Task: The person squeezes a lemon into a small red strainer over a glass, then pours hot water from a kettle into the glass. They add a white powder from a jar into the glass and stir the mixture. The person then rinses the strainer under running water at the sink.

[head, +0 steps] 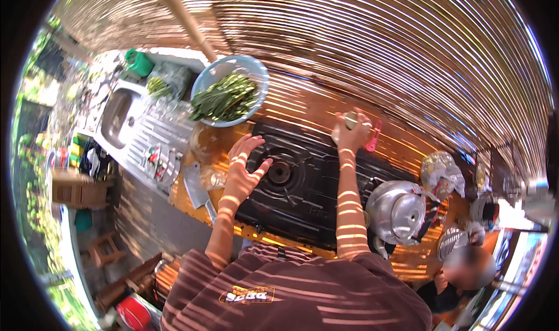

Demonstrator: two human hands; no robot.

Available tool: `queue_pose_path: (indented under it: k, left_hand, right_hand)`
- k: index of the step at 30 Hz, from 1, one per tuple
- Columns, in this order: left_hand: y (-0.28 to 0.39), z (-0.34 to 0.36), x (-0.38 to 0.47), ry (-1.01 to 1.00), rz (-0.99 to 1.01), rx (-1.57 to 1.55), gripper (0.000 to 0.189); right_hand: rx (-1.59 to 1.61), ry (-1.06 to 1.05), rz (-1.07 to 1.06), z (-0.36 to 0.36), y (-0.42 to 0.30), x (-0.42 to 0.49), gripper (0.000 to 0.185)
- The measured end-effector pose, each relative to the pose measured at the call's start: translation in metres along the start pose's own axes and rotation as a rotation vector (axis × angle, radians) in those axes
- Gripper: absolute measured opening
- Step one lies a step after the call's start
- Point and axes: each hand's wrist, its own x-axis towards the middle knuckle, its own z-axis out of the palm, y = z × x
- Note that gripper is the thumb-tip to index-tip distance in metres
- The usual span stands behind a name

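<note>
My left hand [246, 169] is open with its fingers apart, at the left side of a black gas stove [305, 208] near its round burner [279, 172]. My right hand [354, 134] reaches to the stove's far edge, its fingers around a small pale rounded object [350, 120] that I cannot name more exactly. Just right of that hand lies a slim pink plastic tool [374, 136]. An aluminium kettle [395, 211] stands on the right part of the stove. Left of my left forearm, a cleaver [195, 186] rests on the wooden counter beside a clear glass [214, 180].
A light-blue plastic basin [262, 84] of leafy greens [227, 97] stands at the back left. Beyond it is a steel sink [117, 117] with a drainboard [153, 125]. Plastic bags [441, 173] lie at the right. A slatted bamboo wall [371, 38] borders the counter. Another person [441, 294] is at lower right.
</note>
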Motion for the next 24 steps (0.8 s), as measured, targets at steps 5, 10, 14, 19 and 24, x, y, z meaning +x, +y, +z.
queue_pose_path:
  k: [5,10,14,19,24]
  left_hand:
    - [-0.049,-0.053,-0.050,0.269,-0.007,0.107,0.049]
    - [-0.100,-0.089,-0.098,0.255,-0.114,0.116,0.085]
    - [-0.138,-0.090,-0.111,-0.057,-0.252,-0.241,0.112]
    - [-0.167,-0.085,-0.108,-0.033,-0.319,-0.460,0.090]
    - [-0.178,-0.088,-0.097,-0.106,-0.249,-0.467,0.078]
  right_hand:
    - [0.004,-0.137,0.128,-0.016,0.003,0.006,0.070]
    - [0.024,-0.236,0.296,-0.066,-0.094,-0.045,0.071]
    - [0.779,-1.080,0.154,-0.072,-0.179,-0.156,0.059]
    - [0.350,-1.053,-0.493,-0.013,-0.220,-0.255,0.092]
    - [0.481,-1.024,-0.177,0.008,-0.239,-0.254,0.074]
